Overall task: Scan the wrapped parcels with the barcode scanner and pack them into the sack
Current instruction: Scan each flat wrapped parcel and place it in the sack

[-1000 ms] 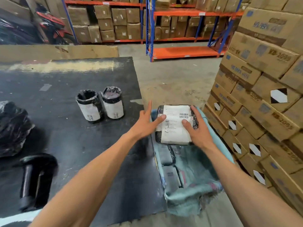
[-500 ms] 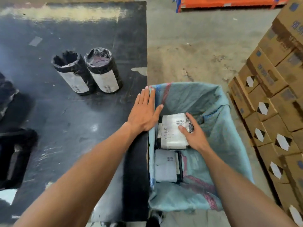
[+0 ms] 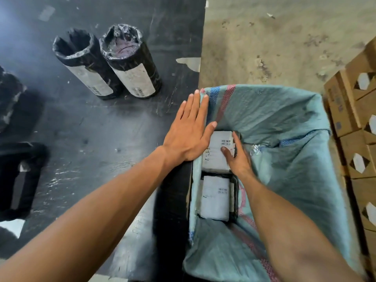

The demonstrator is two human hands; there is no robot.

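An open teal woven sack hangs beside the black table. Inside it, my right hand grips a black-wrapped parcel, thumb on its white barcode label, low in the sack. A second labelled parcel lies just nearer to me in the sack. My left hand lies flat and empty on the table edge, its thumb over the sack's rim. Two black-wrapped cylinder parcels with white labels stand on the table. The black barcode scanner rests at the table's left edge.
A crumpled black wrapped bundle sits at the far left of the table. Stacked brown cartons stand close to the right of the sack. Bare concrete floor lies beyond the sack.
The parcel went from above the sack's mouth down into the sack with my right hand. My left hand let go of it and settled flat on the table edge. The view tilted downward.
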